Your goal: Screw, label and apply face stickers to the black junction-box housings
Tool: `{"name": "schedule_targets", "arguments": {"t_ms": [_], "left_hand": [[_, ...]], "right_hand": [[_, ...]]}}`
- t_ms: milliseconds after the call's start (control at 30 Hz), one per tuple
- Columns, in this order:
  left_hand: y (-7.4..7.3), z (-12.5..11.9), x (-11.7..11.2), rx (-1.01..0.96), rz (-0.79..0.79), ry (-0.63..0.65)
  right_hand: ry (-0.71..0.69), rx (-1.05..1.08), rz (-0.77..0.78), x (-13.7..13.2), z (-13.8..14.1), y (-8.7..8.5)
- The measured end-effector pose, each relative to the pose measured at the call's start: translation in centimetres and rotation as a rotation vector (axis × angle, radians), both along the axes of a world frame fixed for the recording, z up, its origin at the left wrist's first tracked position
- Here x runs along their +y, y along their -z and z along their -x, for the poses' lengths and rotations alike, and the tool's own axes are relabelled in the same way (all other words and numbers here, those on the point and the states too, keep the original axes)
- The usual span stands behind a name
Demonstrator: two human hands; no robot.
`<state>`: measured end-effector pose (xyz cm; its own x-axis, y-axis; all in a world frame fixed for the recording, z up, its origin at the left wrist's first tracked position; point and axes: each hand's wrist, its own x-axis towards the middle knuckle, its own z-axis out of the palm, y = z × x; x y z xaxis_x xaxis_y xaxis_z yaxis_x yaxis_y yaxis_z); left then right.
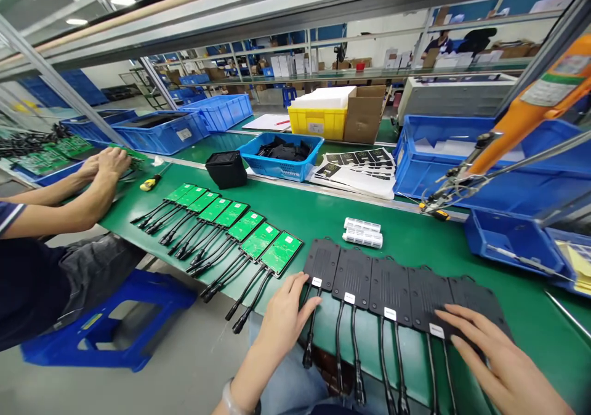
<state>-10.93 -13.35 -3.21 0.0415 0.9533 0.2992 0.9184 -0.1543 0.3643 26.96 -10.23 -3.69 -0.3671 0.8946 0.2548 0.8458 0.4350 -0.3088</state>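
Note:
Several flat black plastic cases (pixel 353 274) lie side by side in a row before me, each with a small white label and black cables hanging over the table's front edge. My left hand (pixel 284 316) rests at the left end of this row, its fingers touching the first case's side and the thumb held apart near its cable. Over the right end lies my right hand (pixel 496 353), fingers spread across the last cases and partly covering them. To the left, several green circuit boards (pixel 253 224) in black trays form a slanting row, with black cables pointing toward me.
Two white slotted cylinders (pixel 362 233) lie behind the cases. A blue basket (pixel 281 167) of black parts, printed label sheets (pixel 362 165) and a blue bin (pixel 512 236) stand farther back. An orange power screwdriver (pixel 521 107) hangs at right. At left, a co-worker's hands (pixel 108 159) handle boards.

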Motion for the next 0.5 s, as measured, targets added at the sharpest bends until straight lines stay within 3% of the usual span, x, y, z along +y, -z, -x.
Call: {"name": "schedule_targets", "arguments": {"t_ms": [133,233,367,500], "left_hand": [[0.2,-0.6,-0.1,0.063,-0.009,-0.017],[-0.2,-2.2,-0.4,0.131,-0.074,0.011],[-1.6,-5.5,-0.5,0.122,-0.04,0.211],[-3.4,-9.4,0.2,0.155,0.127,0.483]], "right_hand": [[0.221,-0.081,-0.06,-1.7,-4.2,3.5],[0.304,-0.134,-0.062,-3.0,-4.0,4.8],[0.291,-0.151,-0.04,-4.3,-1.3,3.5],[0.037,-0.152,0.101,-4.5,0.1,1.1]]}}
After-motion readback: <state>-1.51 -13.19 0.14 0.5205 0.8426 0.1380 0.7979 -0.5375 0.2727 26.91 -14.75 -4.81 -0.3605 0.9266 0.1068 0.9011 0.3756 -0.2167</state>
